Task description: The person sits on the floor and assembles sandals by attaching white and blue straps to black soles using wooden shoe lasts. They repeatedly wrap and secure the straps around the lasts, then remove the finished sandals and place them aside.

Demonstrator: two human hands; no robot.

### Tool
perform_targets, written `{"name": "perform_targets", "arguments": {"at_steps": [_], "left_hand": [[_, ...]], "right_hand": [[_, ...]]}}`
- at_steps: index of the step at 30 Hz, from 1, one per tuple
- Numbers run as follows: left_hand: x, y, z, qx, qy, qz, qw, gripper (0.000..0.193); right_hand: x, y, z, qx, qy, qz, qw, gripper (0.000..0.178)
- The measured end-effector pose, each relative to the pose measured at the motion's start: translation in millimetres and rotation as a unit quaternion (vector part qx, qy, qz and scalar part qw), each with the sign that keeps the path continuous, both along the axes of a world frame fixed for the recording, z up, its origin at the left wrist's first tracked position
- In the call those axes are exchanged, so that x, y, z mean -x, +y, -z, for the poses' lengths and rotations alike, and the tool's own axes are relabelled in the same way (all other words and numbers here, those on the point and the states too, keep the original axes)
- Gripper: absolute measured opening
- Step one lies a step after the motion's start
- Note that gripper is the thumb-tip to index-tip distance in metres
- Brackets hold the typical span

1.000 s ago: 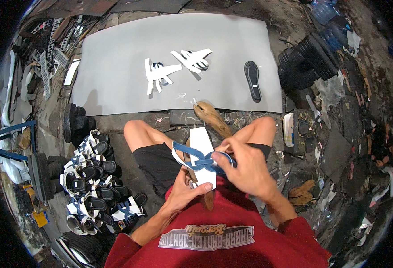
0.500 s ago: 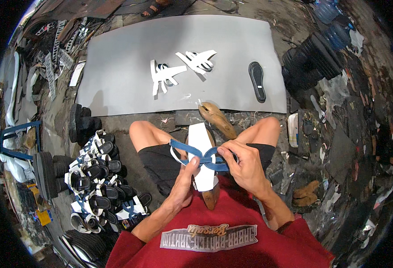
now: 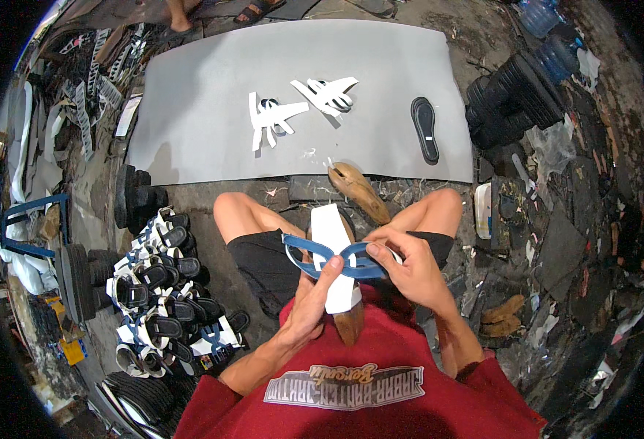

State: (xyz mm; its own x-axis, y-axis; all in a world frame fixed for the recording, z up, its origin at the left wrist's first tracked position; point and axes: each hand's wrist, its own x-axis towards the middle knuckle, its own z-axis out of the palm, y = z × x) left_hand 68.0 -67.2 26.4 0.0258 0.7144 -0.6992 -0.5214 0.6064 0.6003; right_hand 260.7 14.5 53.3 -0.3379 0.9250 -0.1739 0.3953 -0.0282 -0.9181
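Observation:
In my lap, a wooden shoe last (image 3: 348, 329) lies with a white strap piece (image 3: 331, 223) along its top. Blue straps (image 3: 309, 249), looped and crossing at the middle, stretch across the white piece. The thumb of my left hand (image 3: 313, 296) presses on the crossing, its fingers wrapped around the side. My right hand (image 3: 413, 269) pinches the straps' right end between thumb and fingers. Just beyond, a second wooden last (image 3: 358, 192) rests on the ground against the grey sheet (image 3: 205, 124).
Two white strap uppers (image 3: 272, 121) and a black sole (image 3: 424, 130) lie on the sheet. Many finished-looking sandals (image 3: 165, 274) are heaped at my left. Stacked black soles (image 3: 516, 95) stand at the far right. Another person's feet (image 3: 256, 11) show at the far edge.
The last and the straps have shifted slightly right, and my right hand's fingers have changed their hold on the strap end. A bare foot has come into view at the far edge.

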Motion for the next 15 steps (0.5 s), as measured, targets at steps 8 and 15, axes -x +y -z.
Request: {"name": "perform_targets", "arguments": {"at_steps": [8,15], "left_hand": [[7.9,1.3,-3.2,-0.009,-0.078,-0.065,0.995,0.049],[14.8,-2.1,-5.7,-0.012,-0.119,-0.075,0.99,0.055]], "right_hand": [[-19.8,-5.1,7.6,0.189,0.113,-0.09,0.971,0.029],[-20.5,-6.6,14.2,0.192,0.127,-0.111,0.967,0.025]]}}
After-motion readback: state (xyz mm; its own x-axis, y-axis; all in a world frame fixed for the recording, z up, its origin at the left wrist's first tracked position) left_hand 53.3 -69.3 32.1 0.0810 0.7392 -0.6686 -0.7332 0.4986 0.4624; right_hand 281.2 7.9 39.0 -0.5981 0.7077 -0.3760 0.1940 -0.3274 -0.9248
